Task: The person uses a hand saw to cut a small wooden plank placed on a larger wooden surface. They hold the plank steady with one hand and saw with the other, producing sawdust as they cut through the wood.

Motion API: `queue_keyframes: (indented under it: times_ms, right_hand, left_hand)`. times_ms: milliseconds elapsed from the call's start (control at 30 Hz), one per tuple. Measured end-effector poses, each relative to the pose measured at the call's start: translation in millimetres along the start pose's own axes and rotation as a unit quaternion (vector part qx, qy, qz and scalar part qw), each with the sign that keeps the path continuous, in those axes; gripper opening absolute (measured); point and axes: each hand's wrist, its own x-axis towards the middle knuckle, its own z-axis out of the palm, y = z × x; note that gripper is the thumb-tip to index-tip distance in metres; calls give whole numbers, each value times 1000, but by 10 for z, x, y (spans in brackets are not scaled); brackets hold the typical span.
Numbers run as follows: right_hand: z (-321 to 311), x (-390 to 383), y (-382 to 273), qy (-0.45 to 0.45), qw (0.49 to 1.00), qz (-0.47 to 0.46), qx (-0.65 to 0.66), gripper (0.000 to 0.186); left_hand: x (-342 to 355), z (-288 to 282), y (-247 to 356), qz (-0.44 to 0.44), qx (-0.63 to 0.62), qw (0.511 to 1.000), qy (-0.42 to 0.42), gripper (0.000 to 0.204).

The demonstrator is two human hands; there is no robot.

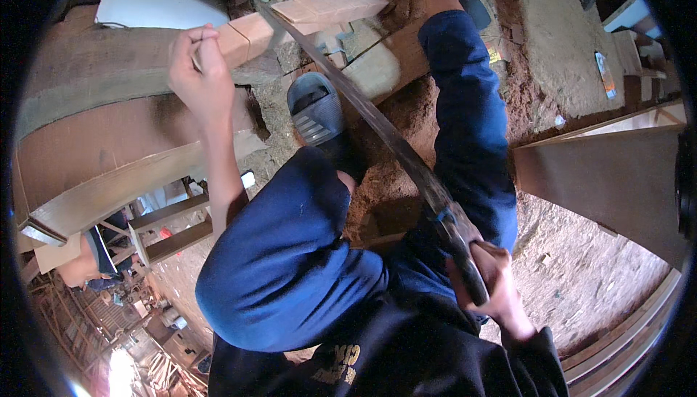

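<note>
My left hand (202, 63) is closed round the near end of a pale wooden piece (319, 10) that tapers to a blunt point at its far right. Lines or cuts run across the wood close to my fingers. In my right hand (494, 281), down by my right thigh, is the handle of a long dark-bladed machete (377, 127). A bit of blue wrapping shows where blade meets handle. The blade slants up and left between my legs, and its far end crosses the wooden piece; whether the edge bites into it I cannot tell.
My sandalled foot (317, 108) lies close to the left of the blade. Large boards (109, 146) stand at the left, and a wooden panel (602, 179) at the right. Sawdust (396, 193) covers the ground between my legs. Another person (83, 262) is far left.
</note>
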Motion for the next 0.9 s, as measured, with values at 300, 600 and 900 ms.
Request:
queue_keyframes:
  times_ms: [300,600,900]
  right_hand:
    - [349,340,23,44,997,4,66,10]
    - [101,462,-282,111,992,64,10,12]
    - [-26,262,-528,104,987,124,11,11]
  left_hand:
    - [542,258,-13,18,16,998,-49,21]
    - [1421,633,-15,99,74,989,-76,28]
    - [1415,666,41,119,77,988,-53,29]
